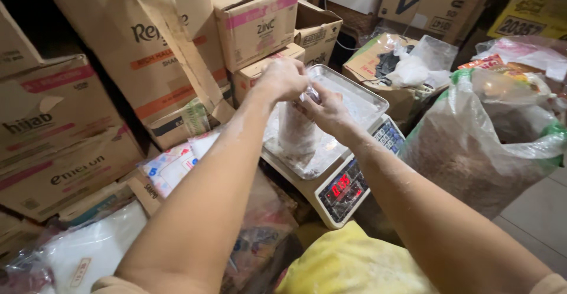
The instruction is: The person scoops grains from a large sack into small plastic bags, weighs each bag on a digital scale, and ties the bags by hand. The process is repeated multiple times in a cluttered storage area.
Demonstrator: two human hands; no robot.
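Because stacked cardboard boxes (147,46) wall in the left and a big clear sack of brownish grain (478,146) crowds the right, we work in the narrow gap between, over a yellow bag (348,264). There the digital scale (345,190) sits, its steel tray (366,96) bearing a small plastic bag of pale powder (297,134) upright. Our left hand (282,80) and right hand (328,112) both pinch its neck shut, keeping it standing and the powder in.
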